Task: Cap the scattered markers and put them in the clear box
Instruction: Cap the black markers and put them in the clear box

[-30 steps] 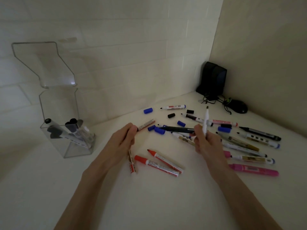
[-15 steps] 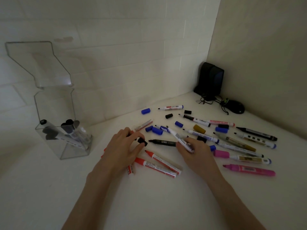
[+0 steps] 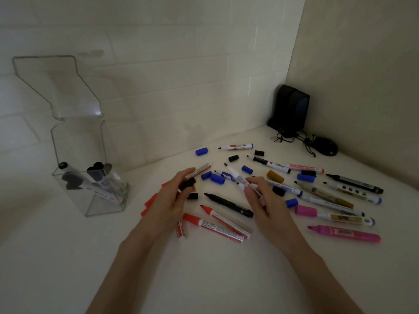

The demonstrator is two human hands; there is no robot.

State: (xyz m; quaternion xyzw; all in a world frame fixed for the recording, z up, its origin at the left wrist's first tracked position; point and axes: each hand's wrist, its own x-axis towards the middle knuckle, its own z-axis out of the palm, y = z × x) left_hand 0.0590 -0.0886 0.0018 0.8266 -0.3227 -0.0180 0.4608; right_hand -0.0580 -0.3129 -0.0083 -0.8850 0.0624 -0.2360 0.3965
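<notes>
Left hand (image 3: 174,200): fingers curled, pinching a short black cap (image 3: 188,183) at the fingertips, just above the table.
Right hand (image 3: 263,202): closed round a slim white marker (image 3: 235,176); its bare tip points far and left, near the cap but apart from it.
Clear box (image 3: 74,141): tall, angular, transparent plastic, standing at the far left of the table, well apart from both hands; its hinged lid (image 3: 56,87) stands open above it.
Boxed markers (image 3: 97,175): several cylinders with black caps, leaning inside the box.
Red markers (image 3: 215,225): two uncapped, side by side, near, between the hands.
Black marker (image 3: 229,205): uncapped, lying just beyond the red ones.
Pink marker (image 3: 347,233): chunky, uncapped, at the near right.
Blue caps (image 3: 201,151): small ribbed tubes, loose among more markers on the right.
Table (image 3: 204,279): smooth, matte, white.
Far right corner: a black speaker (image 3: 292,109) and a rounded black mouse (image 3: 324,146) with tangled cords.
</notes>
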